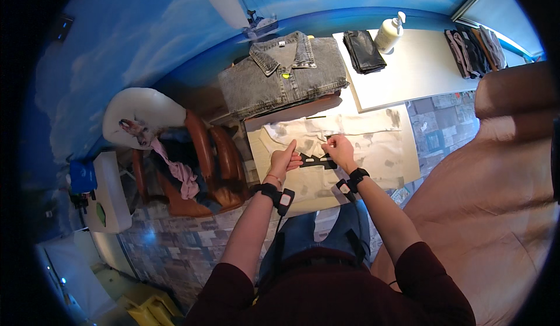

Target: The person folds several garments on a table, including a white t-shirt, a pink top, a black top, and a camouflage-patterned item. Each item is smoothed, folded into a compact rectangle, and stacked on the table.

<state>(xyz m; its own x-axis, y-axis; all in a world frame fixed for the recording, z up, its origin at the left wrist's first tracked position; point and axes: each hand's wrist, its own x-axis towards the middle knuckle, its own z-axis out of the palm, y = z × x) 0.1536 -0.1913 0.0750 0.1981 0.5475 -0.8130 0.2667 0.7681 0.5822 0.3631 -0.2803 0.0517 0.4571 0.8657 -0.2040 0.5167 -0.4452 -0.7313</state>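
A cream garment with grey patches (376, 146) lies spread on the pale table (411, 151) before me. Near its middle is a flat black piece with light cut-outs or marks (321, 161); I cannot tell exactly what it is. My left hand (285, 159) is at the left end of that black piece, thumb raised and fingers apart, with nothing seen in it. Over the garment, just above the black piece's right end, my right hand (340, 151) has thumb and fingertips pinched together. Whether cloth or some small dark thing is between them is too small to tell.
Behind the garment lies a stack topped by a folded grey denim jacket (284, 74). The white table (420, 76) bears folded black bags (364, 51), a pump bottle (390, 33) and folded clothes (474, 52). A brown armchair (210, 160) stands left, a brown covered sofa (490, 181) right.
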